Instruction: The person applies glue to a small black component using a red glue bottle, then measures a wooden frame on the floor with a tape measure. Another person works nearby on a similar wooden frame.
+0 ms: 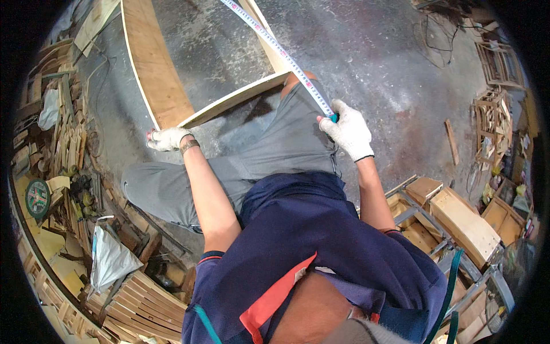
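Observation:
A white knit glove covers my left hand (167, 139), which is closed on the near left corner of a wooden frame (158, 74). Thin boards make up the frame: a wide one on the left, a near one (232, 103) running up to my knee, and a narrow one on the right. My right hand (348, 131), gloved too, grips a tape measure (334, 117) with a teal case. Its white blade (285, 55) stretches away up and left, over the frame's right side and past the upper picture edge. The far end of the blade is out of view.
Scrap wood (69, 129) and a white sack (112, 258) line the left side. Wooden drawers (464, 221) and a grey metal frame (501, 289) stand close behind on the right. A loose stick (451, 141) lies on the concrete floor (395, 109), with wooden frames (492, 123) beyond it.

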### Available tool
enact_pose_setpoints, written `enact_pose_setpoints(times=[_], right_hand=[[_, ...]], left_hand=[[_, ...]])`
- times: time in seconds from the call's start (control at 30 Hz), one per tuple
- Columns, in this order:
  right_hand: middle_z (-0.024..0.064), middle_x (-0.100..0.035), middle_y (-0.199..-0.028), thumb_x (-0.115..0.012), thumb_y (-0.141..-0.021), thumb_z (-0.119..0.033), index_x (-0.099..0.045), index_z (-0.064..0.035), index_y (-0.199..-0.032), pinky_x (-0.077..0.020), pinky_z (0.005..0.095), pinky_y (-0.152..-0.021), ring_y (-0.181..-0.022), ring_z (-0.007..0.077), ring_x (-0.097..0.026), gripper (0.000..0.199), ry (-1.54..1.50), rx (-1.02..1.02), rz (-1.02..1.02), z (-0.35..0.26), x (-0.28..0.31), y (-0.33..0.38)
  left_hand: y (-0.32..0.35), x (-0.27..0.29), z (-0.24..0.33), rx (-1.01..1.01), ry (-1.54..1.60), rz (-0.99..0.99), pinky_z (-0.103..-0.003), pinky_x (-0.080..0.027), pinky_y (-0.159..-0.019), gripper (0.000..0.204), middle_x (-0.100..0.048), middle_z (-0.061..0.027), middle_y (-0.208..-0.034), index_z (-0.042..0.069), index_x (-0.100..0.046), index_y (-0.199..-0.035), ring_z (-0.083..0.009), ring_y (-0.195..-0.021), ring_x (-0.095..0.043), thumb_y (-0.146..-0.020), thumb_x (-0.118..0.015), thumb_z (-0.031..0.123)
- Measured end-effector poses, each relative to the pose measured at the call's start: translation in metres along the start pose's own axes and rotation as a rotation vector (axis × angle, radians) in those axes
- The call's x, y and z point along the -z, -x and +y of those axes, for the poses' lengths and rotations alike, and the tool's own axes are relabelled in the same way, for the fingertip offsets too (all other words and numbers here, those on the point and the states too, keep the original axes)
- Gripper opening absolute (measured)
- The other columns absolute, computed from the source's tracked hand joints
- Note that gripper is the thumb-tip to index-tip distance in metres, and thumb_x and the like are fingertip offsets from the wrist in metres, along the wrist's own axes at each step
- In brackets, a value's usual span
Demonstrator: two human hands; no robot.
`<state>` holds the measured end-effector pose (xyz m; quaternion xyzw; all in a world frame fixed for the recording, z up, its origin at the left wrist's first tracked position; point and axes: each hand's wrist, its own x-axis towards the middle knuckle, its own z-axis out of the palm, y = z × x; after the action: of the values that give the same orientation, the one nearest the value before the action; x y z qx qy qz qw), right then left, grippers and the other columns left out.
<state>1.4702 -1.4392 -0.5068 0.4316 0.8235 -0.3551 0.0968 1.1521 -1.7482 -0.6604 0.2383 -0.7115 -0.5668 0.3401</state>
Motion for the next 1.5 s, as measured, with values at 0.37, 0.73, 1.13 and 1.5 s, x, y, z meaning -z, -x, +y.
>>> enact_pose_setpoints(times=[0.37, 0.73, 1.13, 1.5], right_hand=[[0.0262, -0.071, -0.097, -0.077, -0.077, -0.044, -0.066, 0.0033, -0.122, -0.0544, 0.0445, -0.083, -0.096, 0.0408, -0.071, 0.067, -0.044, 0.051, 0.008, 0.007, -0.005, -0.005], [0.026, -0.071, -0.094, -0.077, -0.078, -0.045, -0.067, 0.0028, -0.12, -0.054, 0.0447, -0.081, -0.093, 0.0408, -0.071, 0.064, -0.065, 0.048, 0.007, 0.008, -0.004, -0.005], [0.0242, -0.071, -0.089, -0.08, -0.075, -0.041, -0.069, 0.0004, -0.109, -0.0554, 0.0429, -0.076, -0.086, 0.0385, -0.072, 0.055, -0.058, 0.217, 0.108, 0.028, -0.022, -0.016], [0.0241, -0.07, -0.088, -0.077, -0.076, -0.045, -0.067, -0.0015, -0.101, -0.0526, 0.0489, -0.076, -0.087, 0.0425, -0.069, 0.051, -0.048, 0.079, -0.017, 0.009, -0.009, -0.005]], left_hand=[[-0.003, -0.001, 0.003, -0.012, -0.145, 0.053, -0.046, -0.044, -0.086, 0.037, -0.059, -0.0216, -0.097, -0.005, -0.053, -0.105, -0.0314, -0.088, -0.052, -0.109, -0.041, 0.029], [0.0, 0.002, 0.013, -0.017, -0.165, 0.036, -0.046, -0.044, -0.087, 0.039, -0.062, -0.0244, -0.103, -0.006, -0.055, -0.109, -0.0347, -0.088, -0.055, -0.108, -0.041, 0.03], [-0.011, 0.004, 0.05, -0.422, -0.787, -0.207, -0.052, -0.04, -0.103, 0.036, -0.059, -0.0175, -0.123, 0.008, -0.057, -0.129, -0.0358, -0.117, -0.056, -0.096, -0.056, 0.023], [-0.02, 0.005, 0.059, -0.898, -0.812, -0.567, -0.052, -0.038, -0.104, 0.032, -0.061, -0.0141, -0.124, 0.008, -0.061, -0.122, -0.0346, -0.119, -0.055, -0.095, -0.056, 0.026]])
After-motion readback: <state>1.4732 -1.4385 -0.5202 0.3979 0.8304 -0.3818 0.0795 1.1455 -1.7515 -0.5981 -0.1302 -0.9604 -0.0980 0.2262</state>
